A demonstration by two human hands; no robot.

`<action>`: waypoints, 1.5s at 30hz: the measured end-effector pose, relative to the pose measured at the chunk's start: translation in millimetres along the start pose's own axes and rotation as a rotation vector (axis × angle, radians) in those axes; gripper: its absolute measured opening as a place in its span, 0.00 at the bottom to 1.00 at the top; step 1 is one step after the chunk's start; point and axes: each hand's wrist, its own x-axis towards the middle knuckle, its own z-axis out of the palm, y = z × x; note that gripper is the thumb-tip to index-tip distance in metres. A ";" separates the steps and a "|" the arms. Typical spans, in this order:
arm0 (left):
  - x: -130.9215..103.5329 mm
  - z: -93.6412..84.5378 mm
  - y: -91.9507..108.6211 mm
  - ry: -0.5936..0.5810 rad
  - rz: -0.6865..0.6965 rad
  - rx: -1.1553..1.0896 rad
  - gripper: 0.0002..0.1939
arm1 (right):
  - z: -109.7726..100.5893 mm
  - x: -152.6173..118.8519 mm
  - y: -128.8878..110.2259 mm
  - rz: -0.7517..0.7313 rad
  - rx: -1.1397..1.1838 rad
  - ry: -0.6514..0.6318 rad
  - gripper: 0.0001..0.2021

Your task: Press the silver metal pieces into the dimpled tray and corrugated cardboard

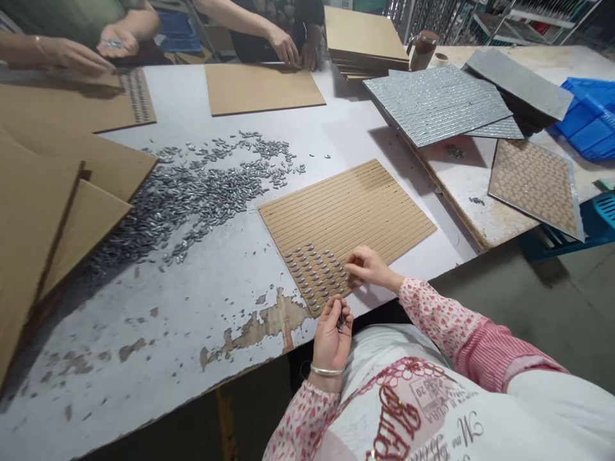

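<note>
A brown grooved board (346, 198) lies before me on the white table. Rows of small grey spindle-shaped metal pieces (314, 269) sit in the grooves at its near left corner. My right hand (369, 266) is over the board at the right end of these rows, thumb and fingertips pinched together; whatever is between them is hidden. Close to the board's near corner, my left hand (332, 336) is curled palm up around several of the same metal pieces (341, 320). A large loose heap of them (206, 192) spreads left of the board.
Brown boards (43, 211) lean at the left edge. Across the table, two people's hands work at other boards (264, 89). Stacked boards (365, 35), a brown mug (423, 50), silvery ridged panels (439, 102) and a blue crate (589, 115) occupy the back right.
</note>
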 end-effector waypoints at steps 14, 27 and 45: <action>0.0 4.0 2.0 0.032 -0.018 0.025 0.07 | -1.6 -4.6 -19.5 -0.220 0.101 -0.209 0.08; -5.9 6.1 4.7 0.051 -0.074 0.036 0.08 | 9.2 26.5 13.9 0.102 -0.445 0.098 0.05; -6.8 -1.8 -0.4 -0.020 -0.065 0.043 0.05 | 10.4 29.6 21.3 0.091 -0.441 0.102 0.07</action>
